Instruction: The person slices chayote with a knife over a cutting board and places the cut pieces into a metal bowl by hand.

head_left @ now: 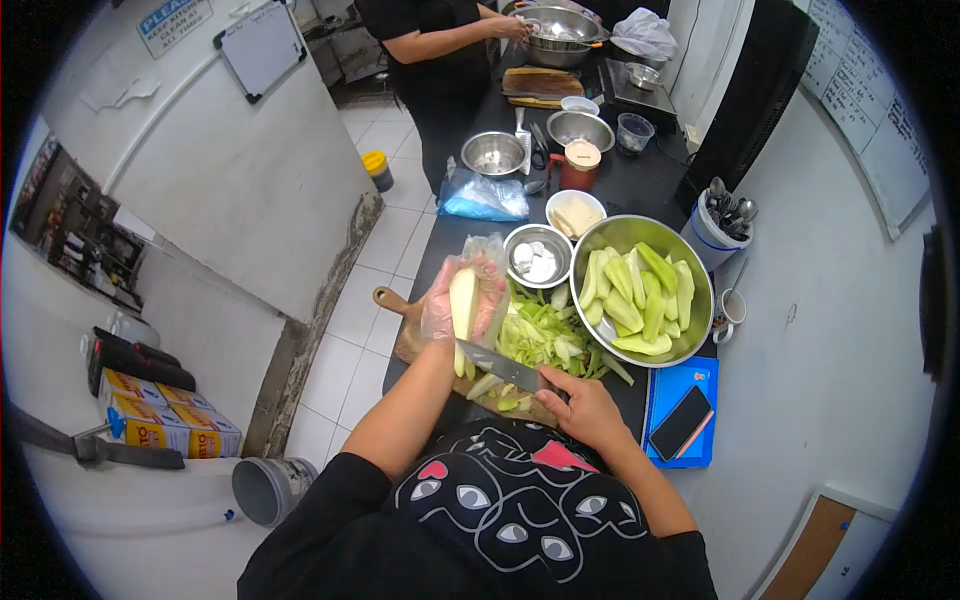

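Note:
My left hand (484, 290), in a clear plastic glove, is closed around a long, pale green peeled vegetable piece (463, 304). A broad-bladed knife (508, 370) is gripped in my right hand (584, 408), its blade pointing left with the tip at the lower part of the piece. Below both lies a wooden cutting board (405, 338), mostly covered by a heap of light green shreds and slices (545, 335). A large steel bowl (703, 325) on the right holds several pale green chunks (640, 295). I cannot tell the vegetable's exact kind.
Beyond the board stand a small bowl with white pieces (538, 258), a white bowl (575, 212), a red mug (578, 168) and a blue plastic bag (485, 195). A phone (682, 424) lies on a blue folder (700, 378). Another person (430, 60) works at the far end.

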A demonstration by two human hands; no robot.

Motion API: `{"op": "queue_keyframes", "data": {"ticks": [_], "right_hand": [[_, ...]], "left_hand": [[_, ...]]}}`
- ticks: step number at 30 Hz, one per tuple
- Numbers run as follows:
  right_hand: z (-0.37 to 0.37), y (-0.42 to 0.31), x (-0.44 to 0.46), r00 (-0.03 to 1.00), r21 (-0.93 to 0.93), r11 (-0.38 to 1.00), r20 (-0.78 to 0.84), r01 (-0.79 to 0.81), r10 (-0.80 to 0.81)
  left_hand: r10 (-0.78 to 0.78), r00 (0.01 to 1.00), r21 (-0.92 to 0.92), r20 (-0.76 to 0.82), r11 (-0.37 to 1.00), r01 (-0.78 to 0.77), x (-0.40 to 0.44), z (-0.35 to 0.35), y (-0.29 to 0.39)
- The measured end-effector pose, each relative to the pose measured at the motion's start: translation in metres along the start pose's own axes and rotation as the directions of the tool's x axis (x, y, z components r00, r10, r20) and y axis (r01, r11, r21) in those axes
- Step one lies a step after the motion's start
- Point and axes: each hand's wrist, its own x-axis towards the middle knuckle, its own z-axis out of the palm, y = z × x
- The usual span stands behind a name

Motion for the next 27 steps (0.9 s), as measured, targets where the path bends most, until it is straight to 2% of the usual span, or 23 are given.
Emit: {"op": "queue_keyframes", "data": {"ticks": [3, 6, 8, 12, 15, 21, 24, 27], "right_hand": [[0.002, -0.002, 0.001, 0.999, -0.075, 0.997, -0.023, 0.03, -0.032], [-0.002, -0.009, 0.005, 0.998, -0.171, 0.985, -0.045, 0.027, -0.035], [-0.004, -0.014, 0.007, 0.997, -0.231, 0.973, -0.071, 0.006, -0.024], [-0.002, -0.015, 0.009, 0.992, -0.237, 0.971, -0.123, -0.012, -0.018], [-0.001, -0.013, 0.011, 0.992, -0.246, 0.969, -0.127, -0.031, 0.0], [0.004, -0.006, 0.015, 0.992, -0.275, 0.961, -0.127, -0.039, 0.003], [0.014, 0.002, 0.021, 0.989, -0.288, 0.956, -0.148, -0.059, 0.017], [0.025, 0.011, 0.026, 0.986, -0.303, 0.949, -0.165, -0.084, 0.035]], "left_hand": [[-0.023, 0.999, -0.001, 0.047, 1.0, 0.023, 0.0, -0.002, 0.0], [-0.076, 0.997, -0.072, -0.004, 0.995, 0.076, -0.003, 0.006, -0.004], [-0.099, 0.995, -0.068, 0.018, 0.993, 0.1, -0.004, 0.004, -0.006], [-0.134, 0.99, -0.051, 0.051, 0.989, 0.137, -0.01, -0.001, -0.01], [-0.13, 0.99, -0.004, 0.059, 0.991, 0.131, -0.015, -0.005, -0.013], [-0.073, 0.997, 0.227, -0.029, 0.971, 0.078, -0.031, -0.001, -0.013], [-0.134, 0.991, 0.221, -0.019, 0.966, 0.135, -0.041, -0.008, -0.011], [-0.136, 0.989, 0.202, 0.05, 0.972, 0.123, -0.043, -0.031, -0.012]]}}
